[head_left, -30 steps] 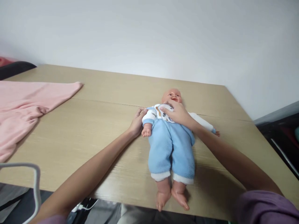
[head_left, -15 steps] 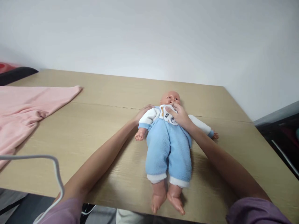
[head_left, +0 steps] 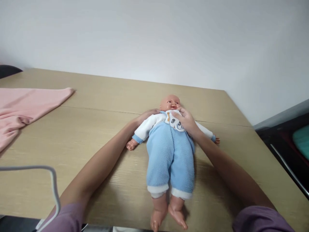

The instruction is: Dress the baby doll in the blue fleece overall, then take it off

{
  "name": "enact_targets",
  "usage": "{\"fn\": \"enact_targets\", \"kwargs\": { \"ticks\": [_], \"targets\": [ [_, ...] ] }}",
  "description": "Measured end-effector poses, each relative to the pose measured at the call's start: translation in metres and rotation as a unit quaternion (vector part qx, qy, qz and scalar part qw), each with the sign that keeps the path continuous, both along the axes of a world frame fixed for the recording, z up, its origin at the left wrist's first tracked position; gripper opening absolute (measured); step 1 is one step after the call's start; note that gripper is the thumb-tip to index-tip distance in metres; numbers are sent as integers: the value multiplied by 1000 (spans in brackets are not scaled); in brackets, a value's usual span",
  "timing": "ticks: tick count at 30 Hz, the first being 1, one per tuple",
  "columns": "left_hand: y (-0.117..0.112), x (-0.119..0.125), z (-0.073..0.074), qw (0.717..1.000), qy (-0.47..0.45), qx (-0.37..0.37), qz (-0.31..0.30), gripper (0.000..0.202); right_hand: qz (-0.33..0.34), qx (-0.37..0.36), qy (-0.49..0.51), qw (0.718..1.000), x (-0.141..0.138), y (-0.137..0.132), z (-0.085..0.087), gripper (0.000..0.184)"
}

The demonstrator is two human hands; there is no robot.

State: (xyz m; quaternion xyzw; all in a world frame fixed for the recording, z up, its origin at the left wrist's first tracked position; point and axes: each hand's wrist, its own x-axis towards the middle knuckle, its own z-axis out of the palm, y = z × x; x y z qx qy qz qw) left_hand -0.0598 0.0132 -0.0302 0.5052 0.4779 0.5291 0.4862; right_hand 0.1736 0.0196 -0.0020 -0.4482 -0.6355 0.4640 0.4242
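Observation:
A baby doll (head_left: pixel 170 102) lies on its back on the table, its feet towards me and its arms spread. It wears a fleece outfit (head_left: pixel 159 154) with blue trousers, white sleeves and an embroidered animal face on the chest. My left hand (head_left: pixel 149 115) is at the doll's shoulder on the left, closed on the outfit by the collar; its fingertips are partly hidden. Over the upper chest, my right hand (head_left: pixel 187 120) pinches the neckline between thumb and fingers, just below the doll's chin.
A pink cloth (head_left: pixel 31 103) lies spread on the left of the wooden table (head_left: pixel 101 93). A pale cable (head_left: pixel 51 180) loops across the lower left. Behind the table stands a white wall (head_left: pixel 145 38). A dark object with a metal rail (head_left: pixel 287 164) is past the right edge.
The doll's arm on the left has swung outward, away from its body. My left hand's fingers have come closer to the collar. The view has shifted slightly to the right.

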Motion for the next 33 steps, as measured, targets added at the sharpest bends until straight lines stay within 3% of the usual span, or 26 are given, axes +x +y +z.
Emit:
{"fn": "enact_targets", "kwargs": {
  "ticks": [2, 4, 6, 9, 12, 15, 19, 23, 26, 28, 30, 33],
  "targets": [
    [9, -8, 6, 999, 15, -14, -39, 24, 59, 36, -148, 987, 20, 1, 15, 44],
    [16, -22, 13, 996, 38, -23, -72, 26, 104, 45, -276, 954, 45, 4, 30, 44],
    [20, -35, 23, 991, 68, -35, -112, 27, 140, 28, -332, 932, 65, 7, 43, 46],
    [15, -47, 35, 976, 106, -74, -173, 28, 155, 27, -357, 921, 79, 9, 50, 51],
    [7, -48, 40, 972, 130, -66, -182, 30, 120, 81, -360, 922, 75, 4, 43, 50],
    [4, -48, 38, 965, 169, -37, -198, 35, 41, 180, -332, 925, 77, -12, 26, 43],
    [-2, -46, 48, 946, 257, 46, -191, 28, -21, 237, -349, 906, 120, -48, 2, 51],
    [-19, -7, 68, 901, 351, 225, -122, 15, 13, 177, -369, 912, 180, -80, -18, 71],
    [-23, 47, 71, 874, 348, 310, -137, 13, -1, 136, -346, 928, 201, -88, -27, 53],
    [-17, 81, 64, 856, 376, 324, -147, 11, -24, 115, -305, 945, 203, -86, -27, 46],
    [-6, 105, 54, 847, 409, 300, -160, 10, -58, 98, -243, 963, 200, -81, -23, 52],
    [4, 117, 43, 854, 405, 279, -172, 10, -96, 89, -141, 981, 192, -70, -16, 64]
  ]
}}
